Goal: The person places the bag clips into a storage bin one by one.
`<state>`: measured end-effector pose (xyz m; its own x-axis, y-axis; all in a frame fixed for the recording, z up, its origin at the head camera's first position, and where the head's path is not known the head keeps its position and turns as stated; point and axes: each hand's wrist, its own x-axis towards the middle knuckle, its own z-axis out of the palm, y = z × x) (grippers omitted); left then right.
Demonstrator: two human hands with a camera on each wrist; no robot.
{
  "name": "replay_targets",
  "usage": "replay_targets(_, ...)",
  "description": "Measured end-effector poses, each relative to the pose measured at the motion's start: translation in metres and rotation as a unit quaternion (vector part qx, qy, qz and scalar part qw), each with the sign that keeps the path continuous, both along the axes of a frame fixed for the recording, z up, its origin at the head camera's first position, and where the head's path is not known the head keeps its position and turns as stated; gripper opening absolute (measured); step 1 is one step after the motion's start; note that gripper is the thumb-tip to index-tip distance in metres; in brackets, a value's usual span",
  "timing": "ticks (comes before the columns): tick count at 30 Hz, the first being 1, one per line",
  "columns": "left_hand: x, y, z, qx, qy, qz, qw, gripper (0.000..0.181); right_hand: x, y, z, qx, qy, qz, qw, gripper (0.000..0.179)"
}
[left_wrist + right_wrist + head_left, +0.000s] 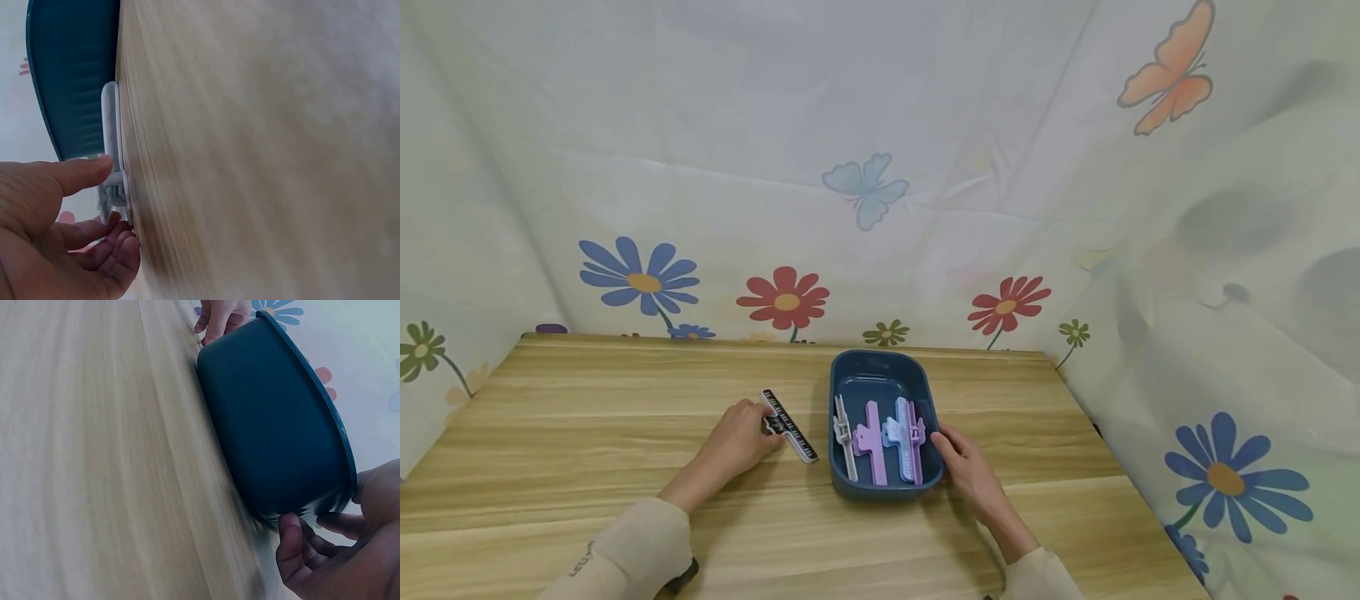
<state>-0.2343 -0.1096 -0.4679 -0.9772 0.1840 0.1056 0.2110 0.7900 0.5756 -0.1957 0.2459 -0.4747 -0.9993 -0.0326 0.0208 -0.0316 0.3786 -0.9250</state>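
Note:
A black-and-white clip (790, 427) with a piano-key pattern lies on the table left of a dark blue plastic basin (886, 493). My left hand (741, 437) pinches the handle part of this clip; in the left wrist view the thumb (84, 174) is on one side and curled fingers on the other. My right hand (972, 475) grips the basin's right wall, its thumb at the rim and its fingers against the outside. Inside the basin lie a whitish clip (846, 437), a pink-purple clip (873, 442), a light blue clip (902, 440) and a purple clip (915, 442).
The wooden table (625, 400) runs back to a pale fabric backdrop (715, 208) printed with flowers and butterflies. More of this fabric hangs along both sides. A dark object (682, 577) shows beside the left sleeve.

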Motion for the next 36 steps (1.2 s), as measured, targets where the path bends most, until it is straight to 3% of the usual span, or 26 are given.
replay_targets(8, -0.002, -0.001, -0.002, 0.022, -0.009, 0.001, 0.9997, 0.034, 0.0, 0.0, 0.0, 0.005, 0.005, 0.0, 1.0, 0.042)
replay_targets(14, -0.003, -0.003, -0.002, 0.064, -0.053, 0.008, 0.9965, 0.047, 0.0, -0.001, 0.001, 0.003, -0.003, -0.005, 1.0, 0.042)
replay_targets(17, -0.003, -0.004, 0.0, 0.075, -0.058, 0.008, 0.9955, 0.048, 0.001, -0.001, 0.002, 0.008, -0.004, -0.003, 1.0, 0.043)
replay_targets(26, 0.003, -0.011, 0.004, 0.084, -0.024, 0.005, 0.9962, 0.048, 0.003, -0.004, 0.006, 0.005, -0.006, -0.006, 1.0, 0.044)
replay_targets(36, 0.011, -0.016, 0.018, 0.123, 0.005, 0.005, 0.9924, 0.05, 0.001, -0.003, 0.002, 0.003, -0.01, -0.012, 0.9999, 0.046)
